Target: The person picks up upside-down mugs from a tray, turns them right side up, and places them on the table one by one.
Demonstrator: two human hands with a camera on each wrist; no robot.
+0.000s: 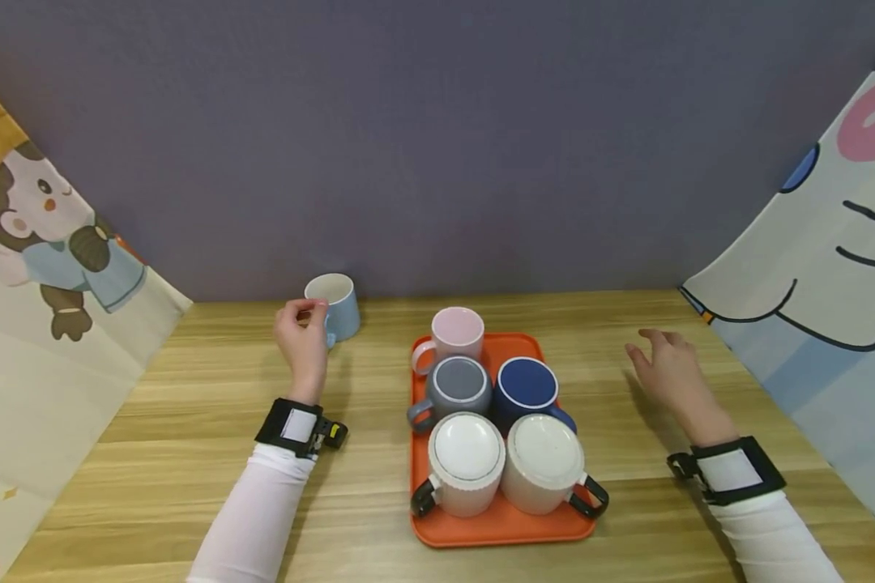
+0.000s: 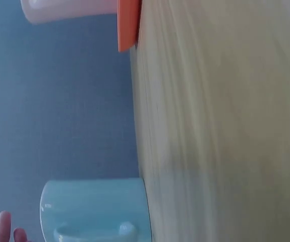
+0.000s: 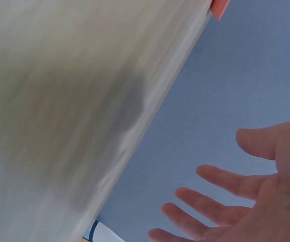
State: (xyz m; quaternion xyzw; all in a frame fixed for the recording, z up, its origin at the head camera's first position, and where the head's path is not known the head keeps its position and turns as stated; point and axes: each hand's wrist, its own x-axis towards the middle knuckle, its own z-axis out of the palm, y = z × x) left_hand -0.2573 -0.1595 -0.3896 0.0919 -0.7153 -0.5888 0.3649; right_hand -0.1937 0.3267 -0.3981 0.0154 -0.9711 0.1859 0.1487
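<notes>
A light blue mug [image 1: 343, 314] stands upright by the back wall, its pale inside showing and its handle toward my left hand [image 1: 303, 336]. That hand hovers beside the mug, thumb and fingertips close together. In the left wrist view, fingertips [image 2: 2, 228] appear apart from the mug [image 2: 97, 209], above its height. My right hand [image 1: 672, 374] hangs over the table at the right, fingers loosely spread, holding nothing. Between the hands, an orange tray [image 1: 503, 530] bears a pink mug [image 1: 458, 330], a grey mug [image 1: 461, 387], a navy mug [image 1: 528, 389] and two white mugs with black handles [image 1: 467, 465].
The grey, navy and white mugs sit bottom up, packed close together. Handles jut past the tray's left and right edges. A dark grey wall [image 1: 437, 162] closes off the back, with printed cloths [image 1: 66, 243] at both sides of the wooden table [image 1: 189, 421].
</notes>
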